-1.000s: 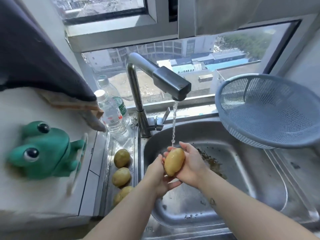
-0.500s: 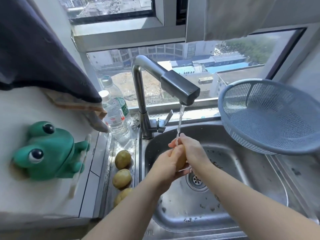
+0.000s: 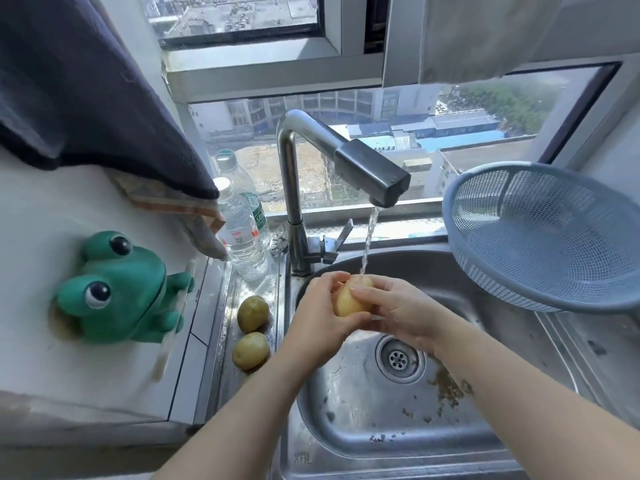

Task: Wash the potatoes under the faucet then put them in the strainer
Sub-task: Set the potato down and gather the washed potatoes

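1. I see the potato (image 3: pixel 348 299) held over the sink (image 3: pixel 381 427), directly under the faucet (image 3: pixel 367 168) stream. It is smooth, pale yellow and glossy wet.
2. The left hand (image 3: pixel 322 313) curls round one side, and the right hand (image 3: pixel 398 313) wraps the other.
3. Two duller potatoes (image 3: pixel 252 313) lie left of the sink, and the strainer (image 3: pixel 540 237) is on the right.

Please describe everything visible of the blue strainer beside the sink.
The strainer is a round, grey-blue bowl, apparently plastic, with finely perforated walls and a thick solid rim. It is empty and tilted, opening toward the camera. It stands right of the sink, lower edge over the basin's back right corner. What supports it is hidden.
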Demonstrator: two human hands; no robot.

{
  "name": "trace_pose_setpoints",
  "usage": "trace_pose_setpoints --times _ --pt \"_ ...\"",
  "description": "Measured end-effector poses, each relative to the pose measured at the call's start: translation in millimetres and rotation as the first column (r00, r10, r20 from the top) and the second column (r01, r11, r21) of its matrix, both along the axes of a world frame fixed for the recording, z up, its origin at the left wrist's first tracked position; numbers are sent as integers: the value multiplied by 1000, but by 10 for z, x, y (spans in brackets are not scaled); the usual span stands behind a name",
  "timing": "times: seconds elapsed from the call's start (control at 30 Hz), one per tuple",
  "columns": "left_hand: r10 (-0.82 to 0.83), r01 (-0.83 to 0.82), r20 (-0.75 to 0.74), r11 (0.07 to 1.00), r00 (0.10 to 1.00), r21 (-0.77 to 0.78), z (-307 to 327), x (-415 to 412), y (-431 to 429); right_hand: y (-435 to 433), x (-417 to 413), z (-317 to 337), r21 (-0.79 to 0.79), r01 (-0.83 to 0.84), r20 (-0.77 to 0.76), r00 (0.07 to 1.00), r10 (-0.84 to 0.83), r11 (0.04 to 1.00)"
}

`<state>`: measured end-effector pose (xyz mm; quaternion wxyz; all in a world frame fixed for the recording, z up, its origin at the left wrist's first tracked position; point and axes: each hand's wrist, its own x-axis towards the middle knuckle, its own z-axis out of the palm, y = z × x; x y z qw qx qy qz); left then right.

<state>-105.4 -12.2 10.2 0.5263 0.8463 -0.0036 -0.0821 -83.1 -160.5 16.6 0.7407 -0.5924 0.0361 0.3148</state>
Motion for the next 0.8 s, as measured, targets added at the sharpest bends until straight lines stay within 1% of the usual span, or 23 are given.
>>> trace_pose_setpoints --times 0.07,0.13,0.2,0.27,0.3,0.33,0.4,0.47,0.5,0.6,0.67,0.7,0.8 --pt "-23 23 4 1000 1000 15 19 -14 23 -26 -3 35 -66 -19 68 997 23 998" --pt "-61 61 -13 997 998 46 30 -31 58 -55 -10 52 -128 -31 85 995 42 991" --pt "-96 102 -61 989 994 111 18 -74 107 -58 -27 21 -233 -78 48 995 91 969" --pt "-137 159 -122 968 983 192 -11 -141 180 -22 -73 -44 -374 -154 -5 986 164 914" --pt "-162 193 -147 954 976 229 -22 -181 230 16 -109 -90 -410 -180 -36 983 182 894" --pt "-186 224 -162 939 969 259 -34 -218 289 68 -152 -137 -414 -191 -65 981 181 890" --pt "-207 255 -176 910 962 326 -36 -276 444 209 -256 -210 -350 -161 -113 985 129 923" --pt "-185 240 -169 878 968 413 -20 -308 620 375 -342 -250 -257 -98 -152 987 60 961" --pt "-163 221 -163 860 973 460 -15 -324 701 456 -370 -268 -239 -84 -159 986 46 968" --pt "-89 172 -165 774 982 609 6 -410 898 686 -417 -292 -286 -140 -137 985 104 948" --pt "-83 184 -179 718 980 671 -36 -483 974 785 -430 -302 -340 -174 -109 983 145 924" --pt "-84 191 -186 704 979 684 -74 -517 1000 820 -432 -306 -360 -182 -98 983 156 915" --pt "-65 186 -201 711 978 678 -161 -586 1041 884 -441 -318 -424 -212 -78 977 198 881"
